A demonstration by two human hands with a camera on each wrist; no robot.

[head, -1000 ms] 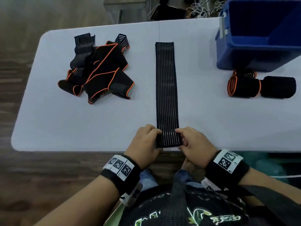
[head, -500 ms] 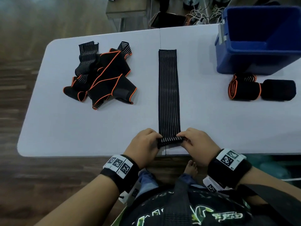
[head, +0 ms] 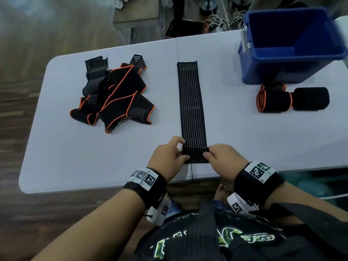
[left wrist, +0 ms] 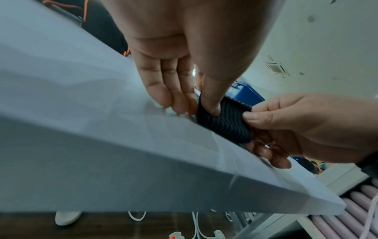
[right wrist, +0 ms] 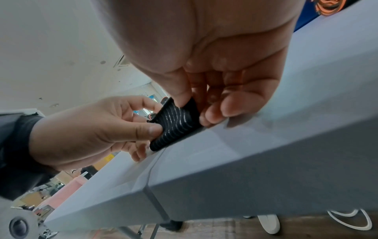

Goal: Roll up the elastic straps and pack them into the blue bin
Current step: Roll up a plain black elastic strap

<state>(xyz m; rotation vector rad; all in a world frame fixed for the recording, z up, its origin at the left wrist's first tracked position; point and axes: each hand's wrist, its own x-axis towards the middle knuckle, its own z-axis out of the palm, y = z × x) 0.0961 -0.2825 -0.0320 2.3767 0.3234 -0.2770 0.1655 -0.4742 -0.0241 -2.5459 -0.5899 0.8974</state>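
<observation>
Rolling started: both hands, left hand (head: 167,157) and right hand (head: 224,157), now pinch the striped elastic strap's (head: 191,102) near end, folded over since a second ago; length toward 12 o'clock remains flat.

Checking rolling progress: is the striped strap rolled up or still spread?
Mostly spread: the striped strap lies flat; only its near end is curled, pinched by both hands.

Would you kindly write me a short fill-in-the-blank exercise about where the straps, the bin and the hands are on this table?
1. The left hand and right hand both pinch the ____ end of the striped strap.
2. The blue bin holds ____ rolled straps.
3. The two rolled straps lie on the table just ____ the bin.
4. The loose pile has ____ trim.

Missing words: near; no; outside; orange
</observation>
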